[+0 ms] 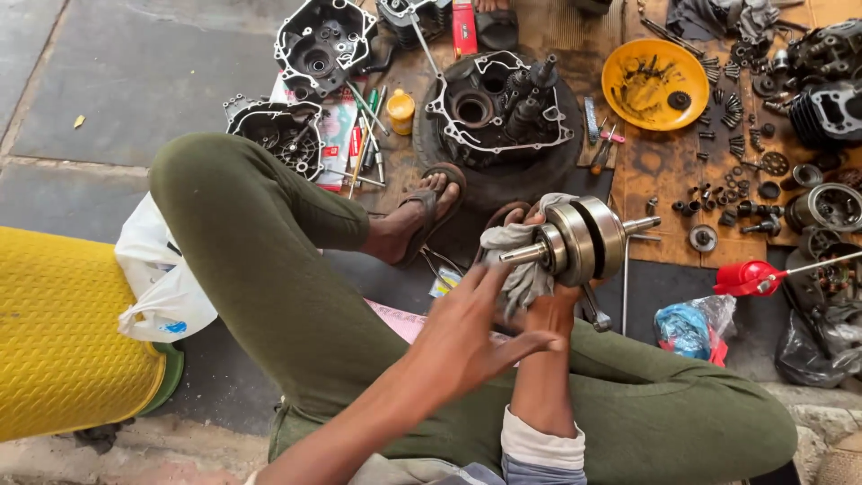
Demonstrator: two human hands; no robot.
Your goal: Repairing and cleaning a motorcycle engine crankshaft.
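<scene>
1. L hand (pixel 471 328): fingers spread apart, palm toward the grey rag (pixel 521 260), fingertips touching rag near the shaft end. Not clamped on anything.
2. R hand (pixel 549 301): comes up from below, closed around the rag-wrapped underside of the crankshaft assy (pixel 579 241); holds it up above the lap.
3. Crankshaft: two round metal webs, stub shafts L & R, axis approx. horizontal. Sits over the gap between knees, just above the R sandal (pixel 505 216).
4. Edges/room: L knee (pixel 224 193) rises high to the left, R thigh runs along the bottom; free space for hands mostly up and forward, narrow. Foot in L sandal (pixel 431 208) just beside the tyre (pixel 503 175).
5. Ahead: open engine case (pixel 498 108) lying on the tyre; two more case halves (pixel 280 133) (pixel 325 40) further left; hand tools (pixel 364 135) between them.
6. R side: yellow bowl (pixel 654 83), bolts & small parts (pixel 732 112) scattered on brown board (pixel 660 166); red-headed tool (pixel 750 277) near board edge; blue/clear bag (pixel 693 328).
7. L side: yellow textured stool/bin (pixel 63 332), white plastic bag (pixel 157 278) touching it.
8. Surface: grey stone paving (pixel 117 81), outdoors, daylight.
</scene>
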